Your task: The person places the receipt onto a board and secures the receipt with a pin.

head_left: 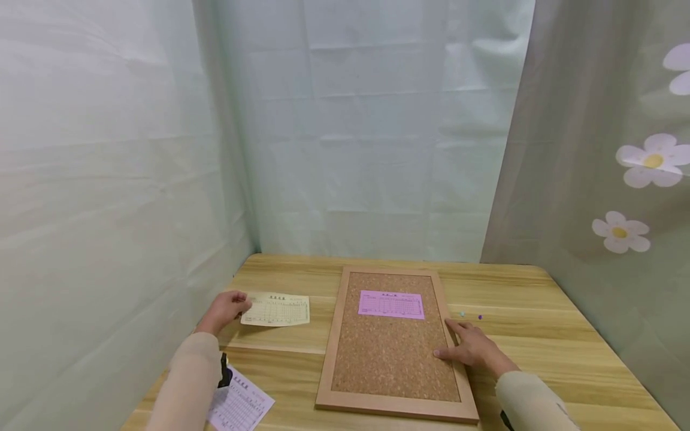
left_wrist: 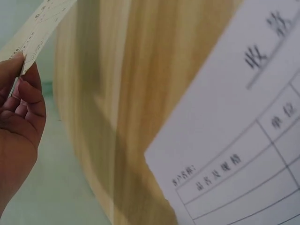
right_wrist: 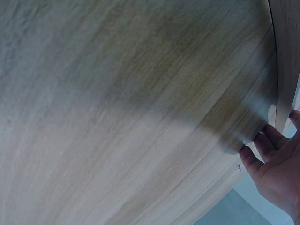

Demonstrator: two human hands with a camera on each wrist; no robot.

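At the far left, the person's left hand (head_left: pixel 223 311) pinches the near corner of a yellow slip (head_left: pixel 277 310) between thumb and fingers, its held end raised off the wooden surface (head_left: pixel 293 362). Nearer the person, beside the left forearm, a white slip (head_left: pixel 242 404) lies askew. To the right, a framed corkboard (head_left: pixel 396 368) lies flat with a pink slip (head_left: pixel 391 304) across its upper part; whether that is pinned cannot be told. The right hand (head_left: pixel 471 348) rests spread over the board's right rim, thumb over the cork. Just past the rim sit a teal pin (head_left: pixel 462 313) and a purple pin (head_left: pixel 480 316).

The step in hand looks like picking up the yellow slip for the board. The next move probably calls for carrying it rightward, laying it flat on bare cork below the pink one, then freeing the right hand for a pin.
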